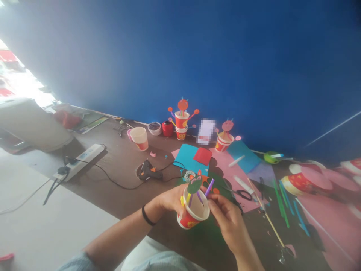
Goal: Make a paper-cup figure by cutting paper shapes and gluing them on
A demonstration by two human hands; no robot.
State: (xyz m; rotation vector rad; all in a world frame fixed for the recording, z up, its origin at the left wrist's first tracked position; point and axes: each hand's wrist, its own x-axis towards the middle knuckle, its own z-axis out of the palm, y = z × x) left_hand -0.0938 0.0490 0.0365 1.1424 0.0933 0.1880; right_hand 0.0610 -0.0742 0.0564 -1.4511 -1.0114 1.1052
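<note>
My left hand (172,199) is wrapped round a red and white paper cup (187,222), tilted with its mouth toward me. Inside the cup stand purple and yellow straws topped by a green paper disc (194,185). A short yellow straw piece sits at the left rim, by my left thumb. At the right rim, the fingers of my right hand (225,214) pinch the lower end of a purple straw (210,187) against the cup. Part of that grip is hidden behind the fingers.
Behind the cup lie a black glue gun (149,171), coloured paper (187,157) and scissors (242,194). Finished cup figures (182,118) stand by the blue wall. Straws (283,203) and more cups (301,178) are at right, a power strip (81,162) at left.
</note>
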